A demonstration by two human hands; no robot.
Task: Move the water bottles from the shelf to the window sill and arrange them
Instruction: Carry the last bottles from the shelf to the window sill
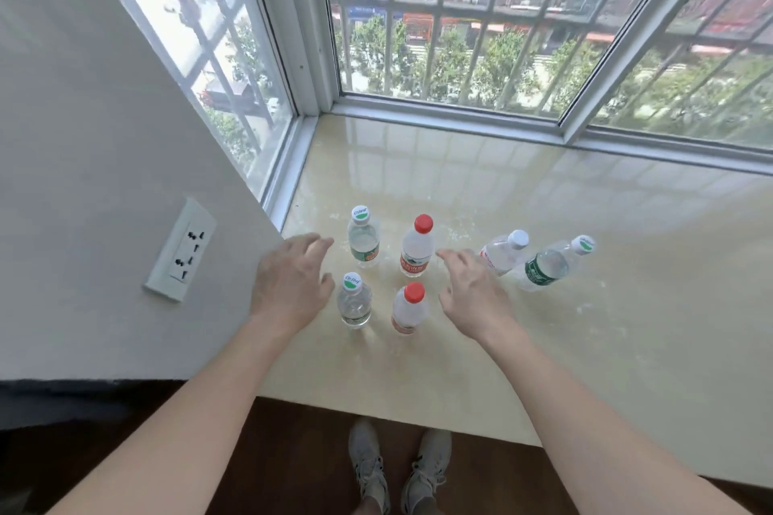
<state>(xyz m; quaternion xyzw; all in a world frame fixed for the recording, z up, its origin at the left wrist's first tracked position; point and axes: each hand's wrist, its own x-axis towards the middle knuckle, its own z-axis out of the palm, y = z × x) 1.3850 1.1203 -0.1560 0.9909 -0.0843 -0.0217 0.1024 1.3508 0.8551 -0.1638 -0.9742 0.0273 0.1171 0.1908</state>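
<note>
Several water bottles stand upright on the beige window sill (481,188). On the left are two green-labelled bottles with white-green caps, one at the back (363,238) and one in front (354,301). Beside them stand two red-capped bottles, back (416,249) and front (409,310). Further right are a white-capped, red-labelled bottle (502,252) and another green-labelled bottle (550,263). My left hand (293,280) hovers open just left of the green pair. My right hand (472,288) is open between the red-capped pair and the right-hand bottles, holding nothing.
Barred windows (460,33) close the sill at the back and left. A white wall with a power socket (180,251) stands to the left. The sill's front edge runs above a dark wood floor where my shoes (397,468) show.
</note>
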